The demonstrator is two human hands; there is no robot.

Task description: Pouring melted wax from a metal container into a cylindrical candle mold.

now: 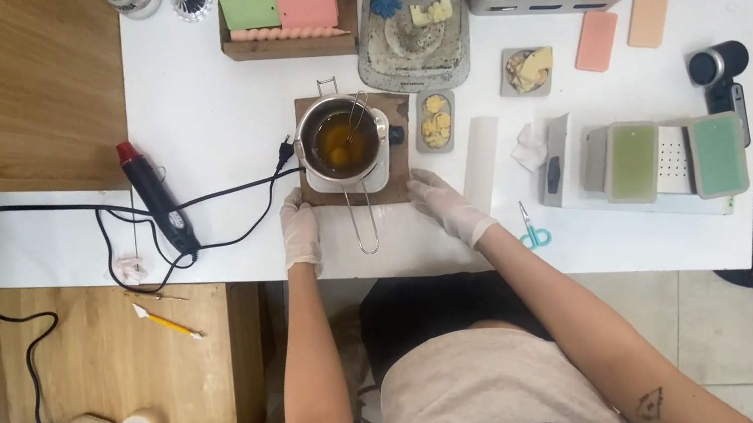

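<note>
Head view, looking straight down. White counter (211,117) spans the frame; a wooden one sits lower left.

Wooden board (322,195) lies near the counter's front edge, squarely ahead of the person. On it, a metal melting pot (341,142) holding amber liquid with a few pale lumps. The pot's long wire handle (362,224) runs from the pot straight back toward the person, past the board's near edge, ending between the two hands. Long axis: front to back, roughly on the body's midline.

Left hand (300,232), gloved, rests flat on the counter just left of the handle, fingertips at the board's near left corner. Open, gripping nothing.

Right hand (446,206), gloved, lies flat just right of the board's near right corner, fingers spread, angled in toward the pot. Open, holding nothing.

Both hands flank the handle; the left looks slightly nearer to it, the right a little further off. Neither touches pot or handle.

Nearby, smaller: black heat gun (159,201) with cord to the left; small tray of yellow pieces (435,121) just right of the board; scissors (530,229) near the right forearm.
</note>
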